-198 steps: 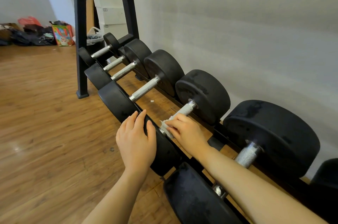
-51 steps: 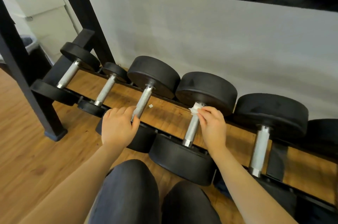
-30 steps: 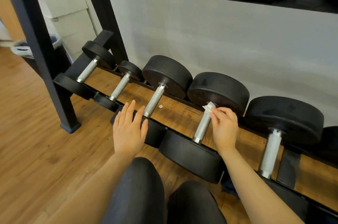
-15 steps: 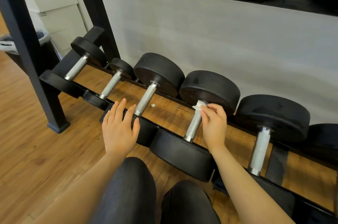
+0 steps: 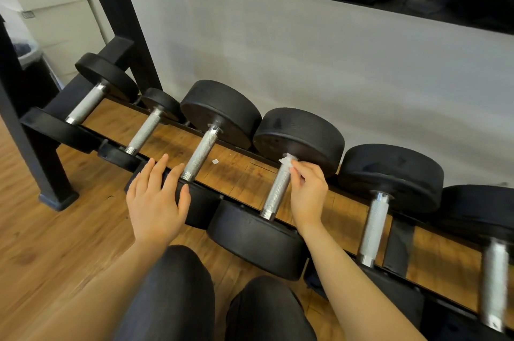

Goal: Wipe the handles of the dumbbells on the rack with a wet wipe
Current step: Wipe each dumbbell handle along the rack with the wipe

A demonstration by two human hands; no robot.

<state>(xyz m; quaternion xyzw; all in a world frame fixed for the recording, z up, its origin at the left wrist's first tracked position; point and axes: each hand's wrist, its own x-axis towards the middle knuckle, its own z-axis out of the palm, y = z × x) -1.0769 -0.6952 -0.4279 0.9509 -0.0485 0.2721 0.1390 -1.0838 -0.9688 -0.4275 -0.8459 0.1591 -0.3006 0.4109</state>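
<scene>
Knurled steel on the handle could snag and shred the wet wipe we pinch in our right hand at its far end, tight against the rear head. Left hand rests flat, fingers straight, on the neighbouring dumbbell's front head; a white scrap lies on the wood shelf, and adjacent heads crowd our reach.

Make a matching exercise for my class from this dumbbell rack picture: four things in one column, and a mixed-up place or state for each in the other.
Things
1. wet wipe
2. left hand
3. small white scrap
4. right hand

Places or states
A. lies on the wooden floor between two handles
B. fingers straight, holds nothing
C. pressed to the far end of a handle
D. pinches the wipe

Pairs: 1-C, 2-B, 3-A, 4-D
</scene>
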